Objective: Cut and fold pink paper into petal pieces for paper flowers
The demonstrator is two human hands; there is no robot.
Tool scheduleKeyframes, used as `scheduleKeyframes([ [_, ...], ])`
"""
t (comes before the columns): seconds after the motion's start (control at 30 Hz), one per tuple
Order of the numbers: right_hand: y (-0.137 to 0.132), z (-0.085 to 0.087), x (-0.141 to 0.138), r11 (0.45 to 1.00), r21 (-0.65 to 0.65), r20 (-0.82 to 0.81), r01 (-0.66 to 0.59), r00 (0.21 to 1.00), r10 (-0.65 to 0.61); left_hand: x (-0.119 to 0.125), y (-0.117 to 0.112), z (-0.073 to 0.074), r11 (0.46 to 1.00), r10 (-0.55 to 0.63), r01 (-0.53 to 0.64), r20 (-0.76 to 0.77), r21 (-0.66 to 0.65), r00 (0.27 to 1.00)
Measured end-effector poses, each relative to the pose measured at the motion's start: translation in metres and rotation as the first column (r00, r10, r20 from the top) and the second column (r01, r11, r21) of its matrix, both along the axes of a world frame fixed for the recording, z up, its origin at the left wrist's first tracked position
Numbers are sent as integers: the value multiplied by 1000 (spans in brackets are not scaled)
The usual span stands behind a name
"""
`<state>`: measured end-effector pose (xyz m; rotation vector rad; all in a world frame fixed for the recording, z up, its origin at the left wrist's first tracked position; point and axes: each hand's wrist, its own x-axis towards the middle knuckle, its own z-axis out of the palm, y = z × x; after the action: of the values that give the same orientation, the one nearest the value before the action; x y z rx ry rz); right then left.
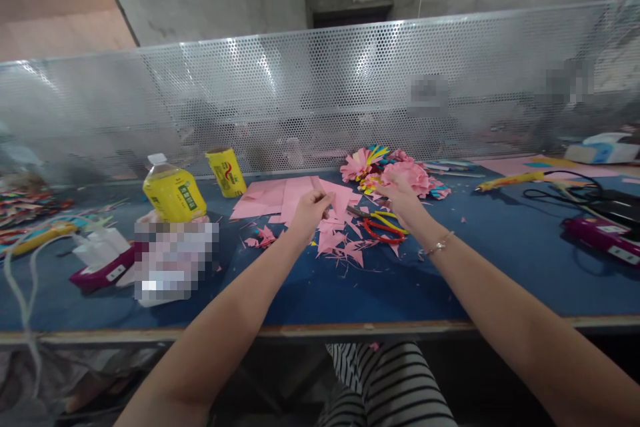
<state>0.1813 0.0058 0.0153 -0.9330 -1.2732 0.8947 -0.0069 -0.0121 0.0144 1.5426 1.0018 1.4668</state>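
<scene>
My left hand (pixel 311 208) reaches over the blue table (pixel 310 293), its fingers pinched on the edge of a pink paper sheet (pixel 295 195) that lies with other pink sheets. My right hand (pixel 400 197) is closed around a pink paper flower (pixel 411 175), held beside a heap of pink and multicoloured paper flowers (pixel 367 163). Between the hands lie pink paper scraps (pixel 340 240) and red-handled scissors (pixel 383 230) with a yellow-handled tool beside them.
A yellow drink bottle (pixel 173 192) and a yellow can (pixel 227 172) stand at the left, near a tissue pack (pixel 97 257). A perforated metal screen (pixel 320 93) backs the table. A glue gun (pixel 510 180), cables and a magenta box (pixel 603 237) lie at the right.
</scene>
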Motion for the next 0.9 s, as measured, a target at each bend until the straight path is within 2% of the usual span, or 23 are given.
scheduleKeyframes([
  [0.1, -10, 1, -12, 957, -92, -18, -276, 961, 276, 3, -4, 2, 1000, -25, 24, -107, -4, 994],
  [0.17, -15, 0, -19, 926, -121, 79, -357, 927, 368, 5, -5, 2, 1000, -31, 31, -163, 2, 986],
  [0.4, -17, -5, -23, 962, -44, 361, -270, 893, 267, 6, -4, 0, 1000, 9, -9, -74, 3, 997],
  [0.5, -18, -4, -22, 974, 22, 423, -225, 885, 195, 11, -10, 2, 993, -85, 79, -67, -84, 994],
  [0.6, -20, -2, -24, 971, 79, 479, -224, 863, 160, 17, -16, 4, 963, -211, 206, -14, -177, 977],
  [0.67, -21, -1, -25, 964, 88, 506, -250, 845, 173, 18, -17, 4, 953, -237, 232, -5, -194, 971],
  [0.77, -22, -1, -25, 960, 100, 520, -262, 836, 174, 17, -15, 1, 967, -186, 171, -64, -188, 980],
  [0.9, -17, -5, -23, 970, 76, 451, -231, 876, 173, 14, -9, -3, 971, -157, 142, -61, -194, 986],
])
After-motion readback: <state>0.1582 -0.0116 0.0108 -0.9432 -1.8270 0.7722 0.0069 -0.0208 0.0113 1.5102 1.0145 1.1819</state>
